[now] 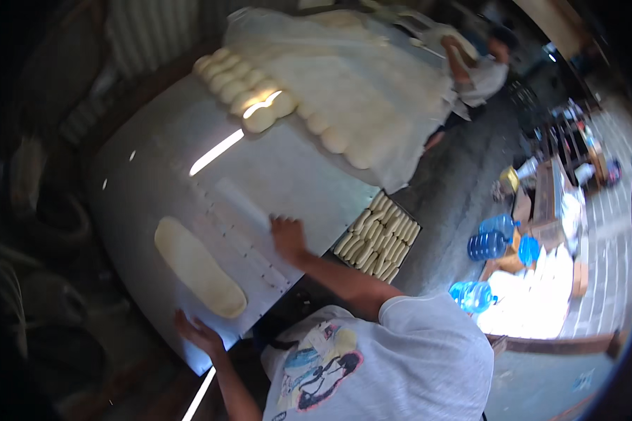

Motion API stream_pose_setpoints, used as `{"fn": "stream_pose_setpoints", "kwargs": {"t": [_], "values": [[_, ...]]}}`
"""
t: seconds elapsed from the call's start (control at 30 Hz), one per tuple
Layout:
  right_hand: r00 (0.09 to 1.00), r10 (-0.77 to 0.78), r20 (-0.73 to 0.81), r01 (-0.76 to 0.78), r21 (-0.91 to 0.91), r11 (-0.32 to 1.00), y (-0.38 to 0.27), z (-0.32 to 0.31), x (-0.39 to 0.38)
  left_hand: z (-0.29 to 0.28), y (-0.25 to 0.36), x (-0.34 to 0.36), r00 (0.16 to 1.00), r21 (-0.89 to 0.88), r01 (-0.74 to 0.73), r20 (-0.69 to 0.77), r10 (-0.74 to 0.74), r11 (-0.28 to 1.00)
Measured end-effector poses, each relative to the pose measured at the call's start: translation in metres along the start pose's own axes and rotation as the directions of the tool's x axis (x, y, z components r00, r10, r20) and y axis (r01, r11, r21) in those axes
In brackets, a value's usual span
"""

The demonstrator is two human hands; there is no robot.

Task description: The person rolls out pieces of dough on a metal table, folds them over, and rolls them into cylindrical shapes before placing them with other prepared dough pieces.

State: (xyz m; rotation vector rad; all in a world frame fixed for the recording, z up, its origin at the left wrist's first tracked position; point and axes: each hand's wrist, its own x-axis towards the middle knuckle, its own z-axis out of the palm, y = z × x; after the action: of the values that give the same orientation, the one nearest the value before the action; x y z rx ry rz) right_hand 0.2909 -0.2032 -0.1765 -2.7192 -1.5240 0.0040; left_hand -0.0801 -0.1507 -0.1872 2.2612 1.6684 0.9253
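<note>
Dough (198, 266) lies flattened into a long oval near the table's (288, 175) near left edge, just in from the left hand (198, 332), which rests open and flat on that edge, holding nothing. The right hand (286, 235) presses down, fingers spread, at the near right edge. Working it well likely means even pressure along its length, keeping it clear of the rim. Shaped rolls (242, 88) line the far edge.
</note>
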Motion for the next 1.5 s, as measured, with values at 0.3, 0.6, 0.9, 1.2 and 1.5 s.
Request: {"fn": "stream_pose_setpoints", "kwargs": {"t": [0.3,0.6,0.9,1.2,1.5], "values": [[0.978,-0.206,-0.027,0.199,0.399,0.895,-0.104,-0.029,0.102,0.079,-0.032,0.166,0.984,-0.23,0.066,0.174,-0.026,0.971],[0.894,-0.41,0.182,0.31,0.409,0.858,-0.243,-0.002,0.154,0.103,-0.009,0.257,0.886,-0.141,0.009,0.459,0.057,0.99],[0.618,-0.721,0.314,0.043,0.902,0.429,-0.161,-0.062,0.183,0.031,0.002,0.272,0.647,-0.469,0.179,0.718,0.256,0.865],[0.308,-0.925,0.22,0.095,0.961,0.26,-0.155,-0.261,0.182,-0.168,0.106,0.293,0.718,-0.514,0.029,0.608,0.34,0.857],[0.819,-0.441,-0.367,0.536,0.764,0.36,-0.136,-0.248,0.077,-0.151,0.143,0.236,0.937,-0.31,-0.344,-0.057,0.344,0.886]]}}
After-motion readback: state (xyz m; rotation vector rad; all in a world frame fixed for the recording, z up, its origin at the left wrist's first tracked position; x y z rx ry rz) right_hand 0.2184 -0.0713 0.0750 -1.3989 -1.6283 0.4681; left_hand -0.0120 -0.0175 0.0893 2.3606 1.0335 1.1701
